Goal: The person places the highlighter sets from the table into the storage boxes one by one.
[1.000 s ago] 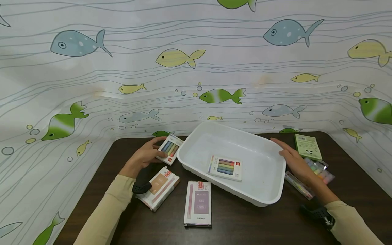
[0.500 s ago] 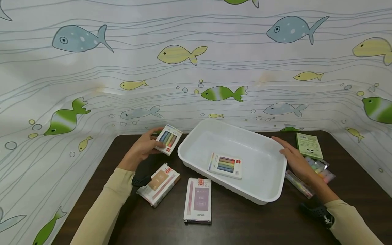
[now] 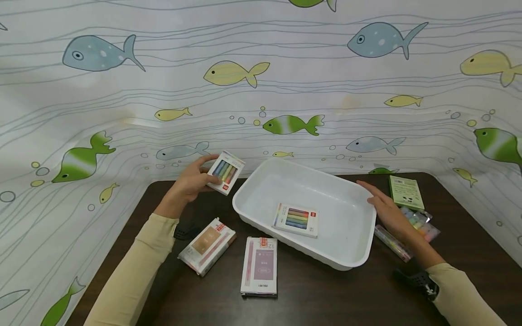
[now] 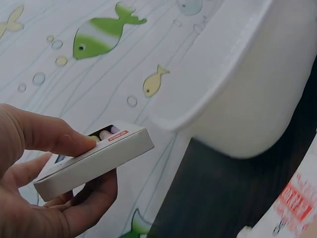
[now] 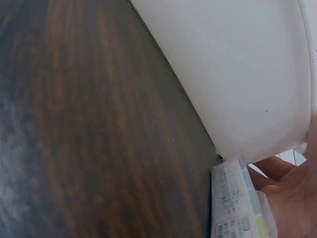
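My left hand (image 3: 191,183) holds a small white box of chalk-like coloured sticks (image 3: 226,172) in the air, left of the white plastic tray (image 3: 326,188). In the left wrist view the thumb presses the windowed face of the box (image 4: 99,163), with fingers beneath it. A similar box of coloured sticks (image 3: 297,220) lies flat inside the tray, near its front side. On the tray's right rim, my right hand (image 3: 391,215) grips with the thumb over the edge and fingers along the outside. The right wrist view shows those fingers partly hidden behind the tray's corner (image 5: 262,114).
Two white boxes, one with a brown panel (image 3: 207,246) and one with a purple panel (image 3: 259,267), lie in front of the tray. A green box (image 3: 407,192), a clear pack of pastel-coloured items (image 3: 422,224) and a slim clear pack (image 3: 393,243) lie by my right arm.
My left hand has lifted its box of coloured sticks from the table, up and slightly back. The right hand stays at the tray's rim, and the tray has not visibly moved.
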Demonstrator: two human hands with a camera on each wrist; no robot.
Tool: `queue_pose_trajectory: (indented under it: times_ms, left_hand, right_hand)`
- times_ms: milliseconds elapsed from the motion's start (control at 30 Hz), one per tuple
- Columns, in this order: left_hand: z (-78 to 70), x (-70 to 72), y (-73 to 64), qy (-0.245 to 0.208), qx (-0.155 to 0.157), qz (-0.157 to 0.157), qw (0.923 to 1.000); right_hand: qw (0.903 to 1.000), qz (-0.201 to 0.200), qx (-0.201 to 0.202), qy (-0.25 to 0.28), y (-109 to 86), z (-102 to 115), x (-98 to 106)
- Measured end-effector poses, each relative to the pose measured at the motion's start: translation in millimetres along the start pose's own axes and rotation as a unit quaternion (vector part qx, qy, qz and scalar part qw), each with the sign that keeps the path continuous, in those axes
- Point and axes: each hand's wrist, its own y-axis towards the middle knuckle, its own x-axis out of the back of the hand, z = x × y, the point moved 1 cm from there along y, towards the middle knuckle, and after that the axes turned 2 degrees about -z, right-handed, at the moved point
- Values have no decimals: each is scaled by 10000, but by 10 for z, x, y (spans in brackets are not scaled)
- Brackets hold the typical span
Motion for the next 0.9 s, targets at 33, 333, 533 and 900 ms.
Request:
queue_pose_trajectory:
  times_ms: [33,333,533,900]
  left_hand:
    - [-13,-30,-1,-4,-18,29,10000]
    - [-131,-311,16,45,-37,346,9994]
    - [-183,-467,32,-1,-19,502,9987]
    - [-138,-657,71,190,59,899,9958]
  right_hand:
    - [10000,-17,-23,3,3,-1,-3]
    - [10000,21,83,6,5,-9,-8]
    - [9999,50,135,11,5,-7,-2]
    - [10000,-27,-32,31,4,-15,14]
